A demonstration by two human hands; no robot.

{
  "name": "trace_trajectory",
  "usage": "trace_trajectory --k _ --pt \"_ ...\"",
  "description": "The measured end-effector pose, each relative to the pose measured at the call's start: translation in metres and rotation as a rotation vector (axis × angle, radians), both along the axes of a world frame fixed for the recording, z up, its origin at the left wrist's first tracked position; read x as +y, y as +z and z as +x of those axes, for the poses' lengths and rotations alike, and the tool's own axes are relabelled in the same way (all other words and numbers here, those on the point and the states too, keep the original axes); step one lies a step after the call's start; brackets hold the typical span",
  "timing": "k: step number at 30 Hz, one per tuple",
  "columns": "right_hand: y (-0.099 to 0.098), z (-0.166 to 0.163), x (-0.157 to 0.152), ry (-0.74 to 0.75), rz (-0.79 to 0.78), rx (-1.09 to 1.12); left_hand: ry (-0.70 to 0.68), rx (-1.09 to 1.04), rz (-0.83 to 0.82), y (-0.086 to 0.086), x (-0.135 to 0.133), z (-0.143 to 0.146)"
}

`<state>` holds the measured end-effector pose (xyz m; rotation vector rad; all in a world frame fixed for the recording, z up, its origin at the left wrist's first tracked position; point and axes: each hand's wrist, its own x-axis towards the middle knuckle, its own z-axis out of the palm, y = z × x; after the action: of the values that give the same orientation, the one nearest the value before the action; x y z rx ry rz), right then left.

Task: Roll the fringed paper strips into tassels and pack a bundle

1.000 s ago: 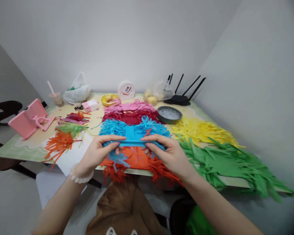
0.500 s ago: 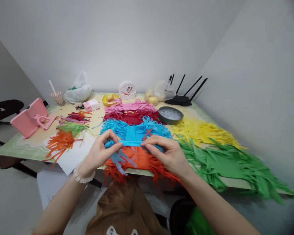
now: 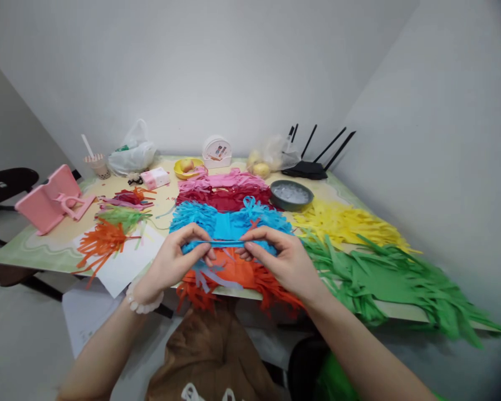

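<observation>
A narrow folded band of blue crepe paper [image 3: 226, 244] is stretched level between my two hands, above the table's front part. My left hand [image 3: 187, 248] pinches its left end between thumb and forefinger, and my right hand [image 3: 271, 253] pinches the right end the same way. Blue fringe hangs partly hidden behind the fingers. Beneath lies an orange fringed sheet [image 3: 237, 270] with its strips drooping over the table edge. Just beyond my hands, a blue fringed sheet [image 3: 223, 225] lies flat. Pale bluish strips [image 3: 211, 278] dangle below my left hand.
Crimson fringe [image 3: 217, 199] and pink fringe [image 3: 234, 179] lie farther back. Green fringe [image 3: 384, 284] and yellow fringe [image 3: 346, 225] spread at right, near a dark bowl [image 3: 292, 195]. A black router [image 3: 307, 170] stands behind. Left are a pink tablet stand [image 3: 52, 197], a drink cup [image 3: 97, 165] and orange tassels [image 3: 106, 242].
The blue band has become narrower between my fingers, folded or rolled over. My other fingers have curled in under it. The pale strips below have shifted right.
</observation>
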<state>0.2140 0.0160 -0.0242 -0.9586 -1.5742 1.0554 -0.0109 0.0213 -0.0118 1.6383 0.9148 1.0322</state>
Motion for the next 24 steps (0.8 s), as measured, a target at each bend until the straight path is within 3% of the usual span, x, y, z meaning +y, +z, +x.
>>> trace_trajectory --k 7,14,17,21,24 --pt "-0.006 0.000 0.005 0.060 -0.038 0.167 -0.049 -0.316 -0.224 -0.010 0.007 -0.001" --pt "-0.007 -0.002 0.012 0.106 0.114 0.140 -0.062 -0.507 -0.365 -0.022 0.010 0.003" --pt "-0.005 0.000 0.008 0.061 0.228 0.031 -0.096 -0.342 -0.215 -0.018 0.007 -0.006" --pt "0.001 0.006 0.001 0.018 0.515 -0.227 -0.153 0.202 0.233 0.007 0.007 -0.015" --pt "0.004 0.008 -0.001 0.040 0.685 -0.356 -0.185 0.383 0.374 0.021 0.011 -0.008"
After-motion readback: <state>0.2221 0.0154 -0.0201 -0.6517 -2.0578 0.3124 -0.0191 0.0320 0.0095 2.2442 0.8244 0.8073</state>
